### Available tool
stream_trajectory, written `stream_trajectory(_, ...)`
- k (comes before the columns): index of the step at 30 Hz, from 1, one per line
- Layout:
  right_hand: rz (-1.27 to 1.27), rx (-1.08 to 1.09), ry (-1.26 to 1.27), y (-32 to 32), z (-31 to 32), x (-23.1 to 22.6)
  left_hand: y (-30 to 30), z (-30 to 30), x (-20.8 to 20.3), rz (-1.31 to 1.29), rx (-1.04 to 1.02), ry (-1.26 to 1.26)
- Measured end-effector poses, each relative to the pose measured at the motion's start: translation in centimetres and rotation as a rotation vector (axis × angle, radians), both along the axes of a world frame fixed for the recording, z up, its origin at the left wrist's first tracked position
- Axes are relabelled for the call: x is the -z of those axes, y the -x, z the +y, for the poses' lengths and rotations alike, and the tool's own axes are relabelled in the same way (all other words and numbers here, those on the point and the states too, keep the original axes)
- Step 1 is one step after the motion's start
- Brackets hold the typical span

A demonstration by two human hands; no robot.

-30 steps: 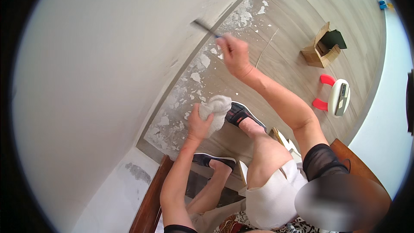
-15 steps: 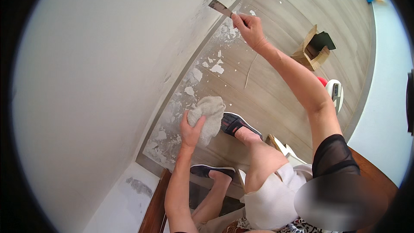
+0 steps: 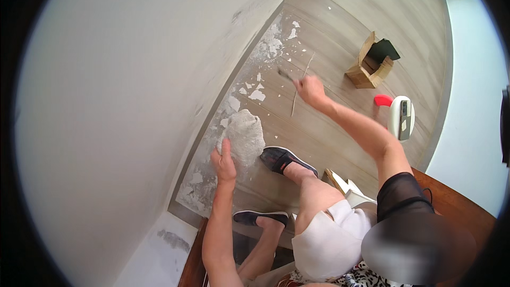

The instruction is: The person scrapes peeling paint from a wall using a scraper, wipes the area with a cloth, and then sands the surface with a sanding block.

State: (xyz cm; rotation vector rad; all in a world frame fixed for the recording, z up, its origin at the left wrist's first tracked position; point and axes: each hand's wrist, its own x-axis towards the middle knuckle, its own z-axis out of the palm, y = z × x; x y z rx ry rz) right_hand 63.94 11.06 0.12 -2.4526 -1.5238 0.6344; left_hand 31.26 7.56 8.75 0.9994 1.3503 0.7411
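Observation:
My left hand (image 3: 224, 162) has its thumb and fingers closed on the edge of a pale grey, rough-textured rag (image 3: 245, 135), which hangs over the floor beside the wall's foot. In my right hand (image 3: 312, 93) is a scraper (image 3: 285, 75), its flat blade pointing toward the wall and tilted, so it looks narrow. The scraper is above the floor and apart from the wall (image 3: 133, 90). Flakes of white plaster or paint (image 3: 257, 95) and pale dust lie along the wall's foot around the rag.
A torn-open cardboard box (image 3: 364, 78) with a dark sheet in it stands to the right. Nearby, a phone (image 3: 405, 119) rests on a white object with a red part (image 3: 382, 100). A thin pale strip (image 3: 294, 101) lies on the floor. My shoes (image 3: 276, 159) are below the rag.
My right hand has drawn the scraper away from the wall, down and nearer to me. My left hand and the rag have shifted slightly left, and the rag hangs more spread.

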Motion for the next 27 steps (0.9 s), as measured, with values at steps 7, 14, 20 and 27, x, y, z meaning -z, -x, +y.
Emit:
stream_trajectory(7, 0.956, -0.221, -0.361, 9.0, -4.6, -5.1, -4.8, -1.7, 0.3, -0.029, 0.013, 0.054)
stream_trajectory(14, 1.208, 0.395, -0.388, 9.9, 2.0, -8.0, -6.8, 1.2, -5.5, -0.359, 0.324, -0.32)
stream_trajectory(20, 1.241, 0.742, -0.919, 0.6, 17.8, -11.5, -1.9, 1.3, -4.0, -0.058, 0.113, -0.286)
stream_trajectory(27, 0.757, 0.443, -1.041, 14.4, 16.1, -11.6, -0.1, -1.5, -1.3, 0.115, 0.162, -0.231)
